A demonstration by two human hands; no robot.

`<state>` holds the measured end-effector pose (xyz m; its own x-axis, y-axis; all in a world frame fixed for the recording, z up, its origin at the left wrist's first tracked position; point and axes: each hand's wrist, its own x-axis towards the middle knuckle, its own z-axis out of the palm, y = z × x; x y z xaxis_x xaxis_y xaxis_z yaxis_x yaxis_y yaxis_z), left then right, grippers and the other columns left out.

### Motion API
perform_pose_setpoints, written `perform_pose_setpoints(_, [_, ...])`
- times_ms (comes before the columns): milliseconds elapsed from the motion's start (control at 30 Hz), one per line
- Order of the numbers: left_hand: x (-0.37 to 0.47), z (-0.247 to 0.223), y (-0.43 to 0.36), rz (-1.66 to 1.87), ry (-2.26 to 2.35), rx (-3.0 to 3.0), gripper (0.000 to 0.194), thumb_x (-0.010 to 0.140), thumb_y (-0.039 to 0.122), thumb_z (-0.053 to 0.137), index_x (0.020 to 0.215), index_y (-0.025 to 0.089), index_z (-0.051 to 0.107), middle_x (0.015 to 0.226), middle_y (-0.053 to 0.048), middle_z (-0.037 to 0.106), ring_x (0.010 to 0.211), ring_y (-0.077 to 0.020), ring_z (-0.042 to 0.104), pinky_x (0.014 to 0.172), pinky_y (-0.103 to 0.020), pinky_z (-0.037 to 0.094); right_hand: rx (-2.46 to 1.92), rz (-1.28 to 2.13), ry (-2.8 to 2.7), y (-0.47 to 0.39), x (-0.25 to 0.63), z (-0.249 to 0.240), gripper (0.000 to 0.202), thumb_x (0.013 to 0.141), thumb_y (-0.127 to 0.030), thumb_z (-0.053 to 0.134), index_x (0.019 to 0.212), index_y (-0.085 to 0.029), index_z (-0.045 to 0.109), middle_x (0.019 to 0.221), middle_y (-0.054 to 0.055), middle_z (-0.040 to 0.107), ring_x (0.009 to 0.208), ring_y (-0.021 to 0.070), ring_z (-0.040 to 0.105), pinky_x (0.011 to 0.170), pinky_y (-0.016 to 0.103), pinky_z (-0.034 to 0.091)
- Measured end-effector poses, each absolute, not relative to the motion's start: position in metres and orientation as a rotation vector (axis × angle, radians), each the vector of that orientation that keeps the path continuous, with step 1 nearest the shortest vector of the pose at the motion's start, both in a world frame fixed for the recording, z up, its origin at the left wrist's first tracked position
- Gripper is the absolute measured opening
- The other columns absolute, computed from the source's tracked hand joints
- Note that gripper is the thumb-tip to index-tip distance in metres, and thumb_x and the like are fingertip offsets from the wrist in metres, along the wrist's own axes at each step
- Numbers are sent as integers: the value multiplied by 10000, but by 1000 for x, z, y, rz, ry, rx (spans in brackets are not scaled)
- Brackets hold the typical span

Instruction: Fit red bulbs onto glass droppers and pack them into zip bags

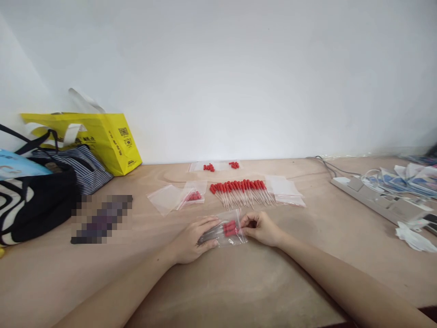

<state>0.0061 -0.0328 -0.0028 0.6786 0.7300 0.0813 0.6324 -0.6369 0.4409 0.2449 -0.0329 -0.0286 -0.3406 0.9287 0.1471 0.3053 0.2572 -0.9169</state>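
A clear zip bag (221, 240) lies on the table in front of me, with several red-bulbed droppers (230, 228) inside. My left hand (194, 241) grips the bag's left end, fingers along the top and thumb along the lower side. At the bag's right edge, by the seal, my right hand (262, 228) pinches the plastic between thumb and forefinger. Just beyond the bag, a row of loose red-bulbed droppers (241, 190) lies side by side, bulbs pointing away from me.
Flat zip bags (286, 189) lie right of the row. Left of it are more clear bags (163, 199) and a filled bag (194, 197). Filled bags (220, 166) lie near the wall. A power strip (362, 196) is at right, a yellow bag (118, 150) at left.
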Motion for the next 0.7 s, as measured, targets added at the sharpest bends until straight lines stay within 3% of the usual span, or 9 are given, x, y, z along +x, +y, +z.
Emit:
perform_pose_setpoints(100, [6,-2,-33,367,1064,2509,494,804,413,473,1256,233,384,1306,-33,415,1206,-199,353,1007,-364,290,-1157,899,-1897,-35,244,-29,85,674,-230,582,633,-156,570,519,-39,509,473,63,419,459,179,325])
perform_pose_setpoints(233, [7,0,-34,374,1067,2502,489,797,412,481,1243,227,404,1298,-38,425,1199,-204,366,1001,-364,301,-1134,981,-1996,-25,257,-20,111,664,-269,583,670,-159,596,615,-7,587,549,91,508,518,189,386])
perform_pose_setpoints(433, [7,2,-35,353,1086,2498,483,796,414,480,1233,220,418,1297,-46,426,1197,-206,368,997,-363,307,-1976,320,-1522,32,296,-3,193,704,-298,500,774,-190,644,794,55,657,757,174,593,642,235,407])
perform_pose_setpoints(533, [6,0,-35,354,1065,2501,491,801,428,468,1240,216,409,1303,-47,419,1203,-198,361,1000,-353,303,-2100,275,-1408,55,307,-4,284,706,-324,493,888,-154,630,917,140,636,877,247,577,672,289,407])
perform_pose_setpoints(700, [5,-2,-34,371,1046,2503,481,802,433,467,1237,236,412,1305,-41,416,1199,-204,366,994,-368,309,-2180,332,-1326,75,309,-11,281,657,-320,552,847,-131,633,848,175,638,849,277,585,636,309,409])
